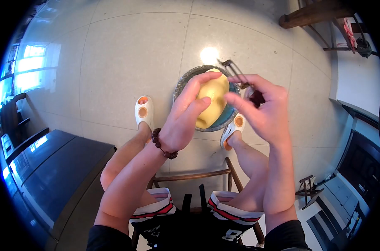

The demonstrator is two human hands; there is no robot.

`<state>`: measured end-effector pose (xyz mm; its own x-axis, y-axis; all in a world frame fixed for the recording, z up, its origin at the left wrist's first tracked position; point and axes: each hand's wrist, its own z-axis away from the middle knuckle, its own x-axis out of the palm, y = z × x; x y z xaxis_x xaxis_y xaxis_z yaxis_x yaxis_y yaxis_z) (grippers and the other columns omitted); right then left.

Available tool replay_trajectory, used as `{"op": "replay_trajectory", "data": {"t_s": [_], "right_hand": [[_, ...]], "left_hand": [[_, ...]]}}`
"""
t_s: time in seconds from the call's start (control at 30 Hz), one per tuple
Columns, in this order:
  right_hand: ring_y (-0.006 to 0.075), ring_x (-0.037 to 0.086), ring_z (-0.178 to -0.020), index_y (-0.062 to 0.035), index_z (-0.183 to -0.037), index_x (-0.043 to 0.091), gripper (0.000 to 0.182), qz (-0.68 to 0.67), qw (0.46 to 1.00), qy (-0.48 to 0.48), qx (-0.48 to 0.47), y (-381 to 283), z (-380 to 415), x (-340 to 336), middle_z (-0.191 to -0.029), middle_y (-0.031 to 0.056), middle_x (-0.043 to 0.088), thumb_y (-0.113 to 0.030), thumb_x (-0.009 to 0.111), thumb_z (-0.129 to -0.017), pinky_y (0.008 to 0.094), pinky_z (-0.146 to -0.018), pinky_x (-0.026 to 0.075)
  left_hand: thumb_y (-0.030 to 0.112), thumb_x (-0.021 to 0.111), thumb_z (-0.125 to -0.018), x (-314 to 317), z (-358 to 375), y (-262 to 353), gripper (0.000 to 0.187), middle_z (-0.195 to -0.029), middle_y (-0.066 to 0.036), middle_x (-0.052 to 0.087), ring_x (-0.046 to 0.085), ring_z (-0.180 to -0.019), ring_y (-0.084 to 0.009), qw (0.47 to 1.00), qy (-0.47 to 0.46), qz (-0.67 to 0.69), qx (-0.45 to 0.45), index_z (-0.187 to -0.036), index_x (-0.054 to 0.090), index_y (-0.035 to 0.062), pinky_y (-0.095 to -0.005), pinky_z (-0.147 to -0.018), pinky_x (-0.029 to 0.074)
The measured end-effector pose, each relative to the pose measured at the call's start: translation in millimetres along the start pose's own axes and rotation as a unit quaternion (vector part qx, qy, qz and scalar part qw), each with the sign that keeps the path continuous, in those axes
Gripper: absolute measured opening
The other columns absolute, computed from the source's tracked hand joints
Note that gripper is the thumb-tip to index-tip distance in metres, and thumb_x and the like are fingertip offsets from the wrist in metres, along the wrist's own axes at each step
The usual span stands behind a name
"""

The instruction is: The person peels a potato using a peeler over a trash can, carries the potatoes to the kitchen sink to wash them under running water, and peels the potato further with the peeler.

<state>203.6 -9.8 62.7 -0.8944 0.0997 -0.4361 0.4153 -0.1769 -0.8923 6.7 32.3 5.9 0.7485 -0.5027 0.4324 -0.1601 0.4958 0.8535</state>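
Observation:
My left hand (185,113) grips a pale yellow peeled potato (214,101), held over a round basin (186,81) that stands on the floor between my feet. My right hand (263,109) holds a metal peeler (236,72) by its dark handle. The blade end points up and away, just right of the potato's top and apart from it. A dark bead bracelet (161,144) circles my left wrist. The basin's contents are hidden behind the potato and my hands.
I sit on a wooden stool (198,175) on a pale tiled floor (114,62), wearing white sandals (143,109). A dark cabinet (43,167) stands at the left. Wooden furniture (315,14) is at the far right, and a small wooden stand (308,190) at the lower right.

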Motion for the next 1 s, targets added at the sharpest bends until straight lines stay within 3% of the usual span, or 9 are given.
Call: {"op": "replay_trajectory", "data": {"t_s": [0.13, 0.23, 0.37, 0.47, 0.53, 0.63, 0.8, 0.93, 1.0], "right_hand": [[0.0088, 0.043, -0.054, -0.0012, -0.104, 0.077, 0.029, 0.002, 0.998, -0.015, -0.065, 0.9, 1.7, 11.4, -0.059, 0.0033, 0.052, -0.008, 0.087, -0.078, 0.0257, -0.051, 0.038], [0.0086, 0.044, -0.054, -0.0014, -0.101, 0.077, 0.024, 0.005, 0.998, -0.005, -0.062, 6.9, 1.1, 13.2, -0.059, 0.0035, 0.053, -0.007, 0.086, -0.079, 0.0258, -0.05, 0.038], [0.0087, 0.045, -0.054, -0.0014, -0.097, 0.077, 0.019, 0.009, 0.999, -0.005, -0.031, 13.2, -1.8, 14.6, -0.06, 0.0043, 0.053, -0.007, 0.084, -0.08, 0.0261, -0.051, 0.039], [0.007, 0.047, -0.056, -0.0009, -0.095, 0.077, 0.013, 0.006, 0.997, 0.021, -0.076, 15.7, -4.6, 14.4, -0.06, 0.003, 0.056, -0.007, 0.081, -0.084, 0.0253, -0.051, 0.039], [0.0052, 0.045, -0.056, -0.0014, -0.092, 0.077, 0.009, -0.064, 0.995, 0.061, 0.046, 6.6, -5.2, 8.2, -0.059, -0.0004, 0.055, -0.008, 0.079, -0.087, 0.0256, -0.051, 0.037], [0.0044, 0.042, -0.055, -0.0014, -0.091, 0.077, 0.01, -0.043, 0.996, 0.034, 0.077, 14.9, -8.3, -9.0, -0.059, -0.0034, 0.053, -0.011, 0.079, -0.088, 0.0256, -0.051, 0.035], [0.0046, 0.044, -0.057, 0.0001, -0.104, 0.076, 0.02, 0.069, 0.986, -0.053, 0.139, 35.5, -10.3, -14.1, -0.062, -0.0026, 0.054, -0.013, 0.078, -0.089, 0.0275, -0.054, 0.039], [0.0057, 0.057, -0.071, 0.001, -0.121, 0.072, 0.034, -0.021, 0.982, -0.043, 0.182, 19.6, -11.9, -6.6, -0.079, 0.0009, 0.068, -0.015, 0.077, -0.091, 0.0261, -0.064, 0.047], [0.0064, 0.062, -0.076, 0.0013, -0.125, 0.071, 0.038, -0.089, 0.976, -0.029, 0.195, 11.7, -9.8, -2.4, -0.086, 0.0023, 0.073, -0.017, 0.077, -0.092, 0.0256, -0.069, 0.049]], "left_hand": [[0.019, 0.046, -0.094, -2.8, -0.3, -10.0, 0.062, -0.148, -0.014, 0.045, 0.044, -0.138, -0.0235, 0.999, 0.006, -0.049, -0.01, -0.153, 0.04, -0.0005, -0.0378, -0.118, 0.034], [0.019, 0.046, -0.091, -0.1, -0.5, -5.6, 0.066, -0.15, -0.016, 0.041, 0.042, -0.14, -0.0272, 0.999, -0.017, -0.031, -0.004, -0.153, 0.039, -0.0029, -0.0398, -0.119, 0.032], [0.009, 0.043, -0.085, -8.0, -1.6, -10.2, 0.077, -0.151, -0.014, 0.048, 0.048, -0.138, -0.0228, 0.997, -0.036, -0.074, -0.001, -0.161, 0.032, 0.0046, -0.0376, -0.118, 0.037], [0.012, 0.044, -0.084, -6.0, -2.0, -9.9, 0.076, -0.152, -0.015, 0.044, 0.044, -0.141, -0.0256, 0.995, -0.034, -0.09, 0.013, -0.159, 0.035, 0.0035, -0.0391, -0.12, 0.033], [0.015, 0.046, -0.084, 0.7, -2.2, -4.7, 0.074, -0.151, -0.017, 0.043, 0.04, -0.143, -0.0278, 0.997, -0.022, -0.075, 0.021, -0.156, 0.038, 0.0019, -0.0404, -0.122, 0.028], [0.011, 0.046, -0.082, 4.3, -2.6, 4.8, 0.079, -0.154, -0.016, 0.041, 0.04, -0.144, -0.0261, 0.997, 0.024, 0.07, -0.008, -0.16, 0.033, 0.0039, -0.0397, -0.122, 0.03], [0.005, 0.051, -0.082, -9.0, -3.5, -1.0, 0.084, -0.153, -0.014, 0.043, 0.046, -0.14, -0.0232, 0.998, 0.017, 0.047, 0.041, -0.163, 0.027, 0.0045, -0.038, -0.12, 0.034], [0.001, 0.054, -0.083, -4.1, -1.1, 5.2, 0.083, -0.151, -0.012, 0.046, 0.047, -0.139, -0.0219, 0.998, 0.018, 0.038, 0.051, -0.162, 0.029, 0.0043, -0.038, -0.118, 0.038], [0.0, 0.065, -0.082, -0.8, -0.4, 4.9, 0.084, -0.147, -0.012, 0.049, 0.05, -0.135, -0.0213, 0.998, 0.028, 0.008, 0.052, -0.159, 0.034, 0.0042, -0.0373, -0.114, 0.042]]}}
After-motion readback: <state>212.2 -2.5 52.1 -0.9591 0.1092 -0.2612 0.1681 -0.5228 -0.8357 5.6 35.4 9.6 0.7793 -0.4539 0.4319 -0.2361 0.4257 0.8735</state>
